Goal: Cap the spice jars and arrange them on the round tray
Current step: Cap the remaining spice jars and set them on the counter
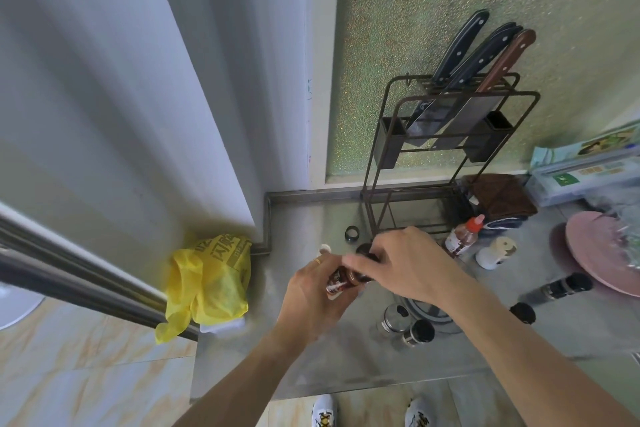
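home kitchen: knife rack (446, 135), steel counter (311, 350)

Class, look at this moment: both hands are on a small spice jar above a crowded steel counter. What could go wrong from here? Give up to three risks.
1. The spice jar is held tilted in the left hand while the right hand works at its top; if uncapped, it might spill.
2. The right forearm passes over the round tray and two small jars; lowering it could topple them.
3. A dark jar lies on its side and may roll.

We lose most of the small brown-labelled spice jar (341, 282) behind both hands; its cap blurs, and the pink round tray (595, 253) is cut off at right
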Demonstrator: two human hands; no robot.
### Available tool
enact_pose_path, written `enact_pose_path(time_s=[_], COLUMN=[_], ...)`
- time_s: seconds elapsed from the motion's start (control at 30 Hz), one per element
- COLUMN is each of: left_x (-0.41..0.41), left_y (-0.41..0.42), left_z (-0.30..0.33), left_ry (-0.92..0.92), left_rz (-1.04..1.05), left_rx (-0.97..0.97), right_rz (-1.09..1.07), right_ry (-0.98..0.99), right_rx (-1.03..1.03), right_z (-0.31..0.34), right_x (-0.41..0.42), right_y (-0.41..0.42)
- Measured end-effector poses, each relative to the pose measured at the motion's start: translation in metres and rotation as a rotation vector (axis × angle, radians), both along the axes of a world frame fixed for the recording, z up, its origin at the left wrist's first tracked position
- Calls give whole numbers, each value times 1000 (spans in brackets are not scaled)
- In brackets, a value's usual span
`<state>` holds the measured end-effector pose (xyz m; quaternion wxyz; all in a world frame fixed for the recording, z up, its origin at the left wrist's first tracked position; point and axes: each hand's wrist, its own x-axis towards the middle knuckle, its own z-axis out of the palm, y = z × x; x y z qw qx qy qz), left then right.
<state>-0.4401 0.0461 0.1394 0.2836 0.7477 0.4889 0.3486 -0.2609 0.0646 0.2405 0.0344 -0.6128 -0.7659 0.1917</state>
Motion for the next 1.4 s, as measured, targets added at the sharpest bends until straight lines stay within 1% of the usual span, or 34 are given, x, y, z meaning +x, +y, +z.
enact_pose_path(time_s=[0.13, 0.23, 0.37, 0.47, 0.53, 0.6, 0.77, 0.93, 1.03, 1.17, 1.23, 1.3, 1.4], left_x=[-3, -6, -7, -2, 3, 7, 11, 20, 17, 10, 0, -11, -18], left_y=[-1, -6, -16, -20, -19, -17, -10, -9, -8, -9, -7, 6, 36], left_z=[-3, -9, -33, -61, -83, -105, -156, -181, -188, -191, -191, -186, -174], left_ry=[-38, -23, 17, 37, 23, 18, 42, 69, 84, 194, 216, 190, 68], left_rz=[28, 55, 102, 155, 200, 218, 272, 262, 245, 165, 206, 293, 369], left_rx=[-12, 12, -2, -99, -181, -262, -361, -418, -419, -502, -505, -468, -432], right_rz=[38, -35, -96, -115, -137, -167, -216, -230, -231, -171, -154, -148, -177], right_ry=[88, 137, 103, 1, -24, -22, -14, -4, 27, 37, 40, 38, 58], right_rx=[-101, -77, -32, -48, -72, -97, -127, -150, -141, -170, -157, -98, 9], right_z=[-2, -14, -43, -73, -96, -119, -175, -207, -211, -201, -186, -165, -144], right_x=[-1, -6, -20, -36, -46, -53, -57, -47, -46, -43, -36, -24, -8], right_y=[1, -5, -20, -30, -34, -34, -27, -26, -23, -25, -23, -10, 37])
